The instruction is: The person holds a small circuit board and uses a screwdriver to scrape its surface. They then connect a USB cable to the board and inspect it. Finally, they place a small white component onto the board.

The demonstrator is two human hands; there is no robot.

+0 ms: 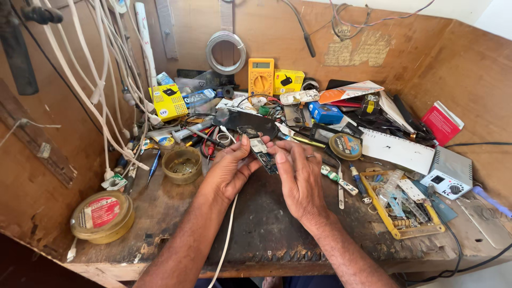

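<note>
My left hand [229,169] and my right hand [300,178] meet over the middle of a worn wooden workbench [266,234]. Between their fingertips they hold a small opened phone or circuit board [263,153], dark with a pale top part, tilted away from me. The left thumb rests near its upper end, and the right hand's fingers press its right edge. A ring sits on one right finger. A white cable [226,240] runs from under the left hand down off the front edge.
A yellow multimeter [261,76] leans on the back wall. A round tin [182,164] sits to the left, and a flat yellow tin [102,216] rests at the front left corner. Tweezers [341,191], a yellow frame [401,213], white cables [101,80] and several small tools crowd the bench.
</note>
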